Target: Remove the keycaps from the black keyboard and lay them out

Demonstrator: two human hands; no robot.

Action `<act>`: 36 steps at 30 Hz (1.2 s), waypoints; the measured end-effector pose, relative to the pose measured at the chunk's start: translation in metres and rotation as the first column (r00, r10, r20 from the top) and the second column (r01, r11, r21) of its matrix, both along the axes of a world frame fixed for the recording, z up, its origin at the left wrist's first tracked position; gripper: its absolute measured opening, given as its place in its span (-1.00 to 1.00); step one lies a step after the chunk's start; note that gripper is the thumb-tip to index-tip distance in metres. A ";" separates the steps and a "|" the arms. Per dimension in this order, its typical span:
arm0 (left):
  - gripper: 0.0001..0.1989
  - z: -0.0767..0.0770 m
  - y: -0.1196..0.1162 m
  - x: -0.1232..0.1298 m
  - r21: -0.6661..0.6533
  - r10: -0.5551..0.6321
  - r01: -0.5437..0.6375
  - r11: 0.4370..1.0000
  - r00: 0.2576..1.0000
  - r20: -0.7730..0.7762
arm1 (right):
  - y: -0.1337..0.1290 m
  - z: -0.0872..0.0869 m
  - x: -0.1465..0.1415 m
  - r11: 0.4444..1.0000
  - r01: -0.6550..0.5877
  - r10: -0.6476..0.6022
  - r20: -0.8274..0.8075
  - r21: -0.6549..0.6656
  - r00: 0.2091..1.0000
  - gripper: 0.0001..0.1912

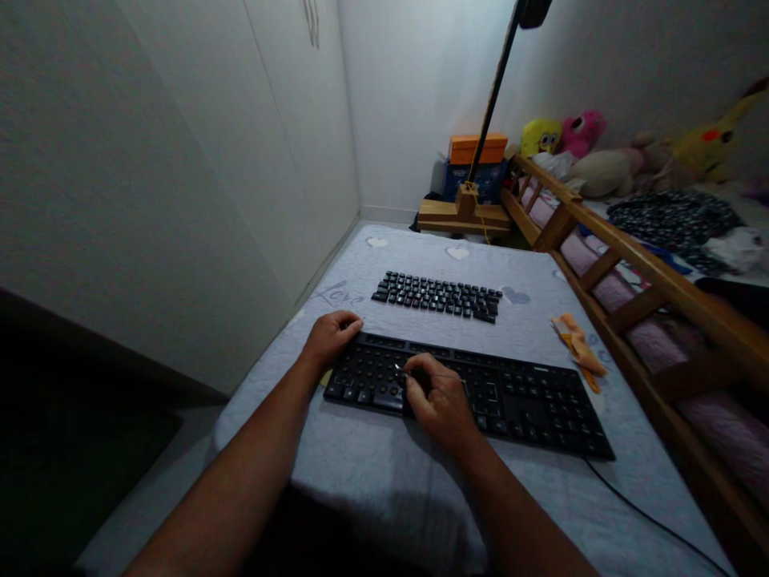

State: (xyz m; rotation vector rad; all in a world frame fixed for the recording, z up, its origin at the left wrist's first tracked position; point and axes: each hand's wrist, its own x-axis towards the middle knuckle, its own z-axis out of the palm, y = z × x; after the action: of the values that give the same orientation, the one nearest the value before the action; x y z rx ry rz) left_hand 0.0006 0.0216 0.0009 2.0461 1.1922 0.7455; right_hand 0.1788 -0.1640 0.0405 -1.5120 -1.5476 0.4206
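Left hand (334, 335) curls at the far left corner of a long black plastic keyboard (510, 401) on pale blue cloth (360, 457), its grip unclear; right hand (441, 401) pinches a small shiny thing (399, 370) over the left half. The keyboard seems light, stiff, best held by its edges.

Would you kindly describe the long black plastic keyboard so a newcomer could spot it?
Find the pale blue cloth printed with hearts. There, a bare left hand rests at the far left corner of the long black keyboard. Unlike the loose black keycaps beyond, it is one solid piece trailing a thin black cable.
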 end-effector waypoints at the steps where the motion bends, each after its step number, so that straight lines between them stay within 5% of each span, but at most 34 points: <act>1: -0.65 0.000 0.000 0.000 0.000 0.004 -0.004 1.000 1.000 0.001 | 0.000 0.000 0.001 1.000 0.004 -0.004 0.006 0.002 1.000 -0.86; 36: -0.69 -0.001 0.001 0.001 0.058 0.053 -0.056 0.997 0.997 0.050 | 0.000 -0.003 -0.001 0.999 -0.042 0.043 0.022 -0.014 0.999 -0.86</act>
State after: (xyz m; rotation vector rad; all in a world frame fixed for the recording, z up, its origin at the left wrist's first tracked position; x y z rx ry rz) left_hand 0.0017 0.0222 -0.0002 2.0386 1.2158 0.8613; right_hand 0.1783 -0.1637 0.0375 -1.5007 -1.5996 0.4405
